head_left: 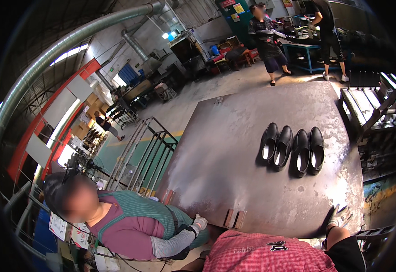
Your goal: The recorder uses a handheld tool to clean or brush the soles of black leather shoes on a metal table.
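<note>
My right hand (340, 216), in a pale glove with bare fingertips, rests on the near right edge of a large brown metal table (234, 136). Its fingers are spread, and nothing is in them. Farther up the table, several black slip-on shoes (301, 152) with pale insoles stand side by side in a row, apart from my hand. No left hand of mine shows; my red checked shirt (261, 254) fills the bottom middle.
At my left stands a co-worker in a green striped apron (136, 211), a gloved hand (200, 222) by the table's edge. Two small rusty bars (234, 219) lie at the near edge. A metal rack (150, 154) is left, another rack (370, 104) right. Two people stand beyond by a blue workbench (304, 47).
</note>
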`<state>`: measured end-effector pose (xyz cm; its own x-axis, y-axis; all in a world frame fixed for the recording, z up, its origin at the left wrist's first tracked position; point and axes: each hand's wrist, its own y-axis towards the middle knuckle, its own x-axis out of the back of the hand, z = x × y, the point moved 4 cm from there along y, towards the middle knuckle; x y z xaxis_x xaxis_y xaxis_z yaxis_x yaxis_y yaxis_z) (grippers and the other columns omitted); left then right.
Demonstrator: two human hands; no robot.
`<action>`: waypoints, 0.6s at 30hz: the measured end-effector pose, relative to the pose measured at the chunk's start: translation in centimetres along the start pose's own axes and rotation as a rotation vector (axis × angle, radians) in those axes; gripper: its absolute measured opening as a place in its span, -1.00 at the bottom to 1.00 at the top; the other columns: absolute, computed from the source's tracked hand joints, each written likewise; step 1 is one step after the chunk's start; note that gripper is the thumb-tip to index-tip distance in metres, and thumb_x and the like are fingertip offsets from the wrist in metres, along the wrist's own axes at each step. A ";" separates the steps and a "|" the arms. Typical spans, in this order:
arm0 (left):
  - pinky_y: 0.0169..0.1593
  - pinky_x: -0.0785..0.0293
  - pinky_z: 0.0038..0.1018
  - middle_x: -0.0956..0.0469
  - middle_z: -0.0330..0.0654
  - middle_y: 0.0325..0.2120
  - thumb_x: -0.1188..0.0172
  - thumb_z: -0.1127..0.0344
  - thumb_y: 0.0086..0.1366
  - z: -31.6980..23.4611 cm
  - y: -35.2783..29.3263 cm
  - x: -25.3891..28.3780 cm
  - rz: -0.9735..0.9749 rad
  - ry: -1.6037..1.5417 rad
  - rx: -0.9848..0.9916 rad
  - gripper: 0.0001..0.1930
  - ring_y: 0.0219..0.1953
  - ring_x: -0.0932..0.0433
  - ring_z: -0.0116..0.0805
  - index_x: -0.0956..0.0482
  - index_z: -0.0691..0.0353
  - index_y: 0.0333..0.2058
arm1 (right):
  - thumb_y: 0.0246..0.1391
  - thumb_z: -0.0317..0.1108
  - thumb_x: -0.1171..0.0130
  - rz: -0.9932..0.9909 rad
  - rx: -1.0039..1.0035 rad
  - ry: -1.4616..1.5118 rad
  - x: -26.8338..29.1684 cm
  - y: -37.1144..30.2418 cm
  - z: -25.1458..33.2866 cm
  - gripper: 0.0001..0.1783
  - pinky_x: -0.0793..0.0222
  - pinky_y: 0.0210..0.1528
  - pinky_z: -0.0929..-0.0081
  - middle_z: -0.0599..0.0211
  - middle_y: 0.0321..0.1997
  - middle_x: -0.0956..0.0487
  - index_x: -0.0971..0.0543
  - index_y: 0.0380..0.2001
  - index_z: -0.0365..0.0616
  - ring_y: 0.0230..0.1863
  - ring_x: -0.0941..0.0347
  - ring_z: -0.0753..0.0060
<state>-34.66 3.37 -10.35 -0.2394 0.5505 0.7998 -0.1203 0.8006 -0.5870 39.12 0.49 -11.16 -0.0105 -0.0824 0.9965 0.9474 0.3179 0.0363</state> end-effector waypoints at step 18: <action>-0.03 -0.53 -0.07 -0.62 0.14 -0.15 -0.02 0.15 0.21 -0.4 0.8 -3.0 0.149 0.112 -0.076 -0.65 -0.10 -0.61 0.17 -0.70 0.23 -0.26 | 0.23 0.23 0.05 0.094 0.015 -0.015 -0.2 0.0 -2.0 -0.19 0.09 0.50 0.12 0.10 0.41 -0.30 -0.28 0.35 -0.11 0.44 -0.13 0.02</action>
<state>-33.64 2.45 -13.16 -0.1394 0.6835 0.7165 -0.0173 0.7218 -0.6919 39.81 -1.37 -11.46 0.0732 -0.0372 0.9966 0.9396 0.3376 -0.0564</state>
